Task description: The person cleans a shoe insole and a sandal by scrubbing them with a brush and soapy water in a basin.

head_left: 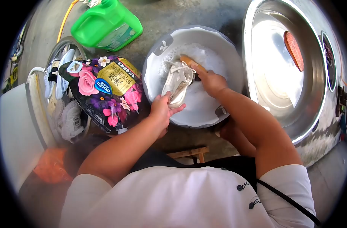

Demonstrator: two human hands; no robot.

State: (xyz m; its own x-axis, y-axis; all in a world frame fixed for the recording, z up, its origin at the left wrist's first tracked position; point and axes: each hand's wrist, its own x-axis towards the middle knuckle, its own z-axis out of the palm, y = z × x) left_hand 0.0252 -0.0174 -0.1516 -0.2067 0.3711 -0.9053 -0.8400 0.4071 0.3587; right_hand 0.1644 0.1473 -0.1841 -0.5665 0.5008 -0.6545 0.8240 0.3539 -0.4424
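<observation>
My left hand (161, 111) is closed on the heel end of a white lace-up shoe (177, 83), which is tilted with its toe pointing away from me. My right hand (213, 83) grips a scrubbing brush (189, 62) with an orange-brown handle, held against the far side of the shoe. The bristles are mostly hidden by the shoe and the fingers. Both hands work over a grey-white plastic basin (152, 72). Foamy water (199, 52) lies in the basin below the shoe.
Right of the basin stands a large metal tub (317, 81) with an orange-red insole (294, 51) in it. At left are a green jug (105, 28), a flowered detergent bag (90, 83) and a container with several shoes (71, 121). A wooden stool (188, 152) shows below the basin.
</observation>
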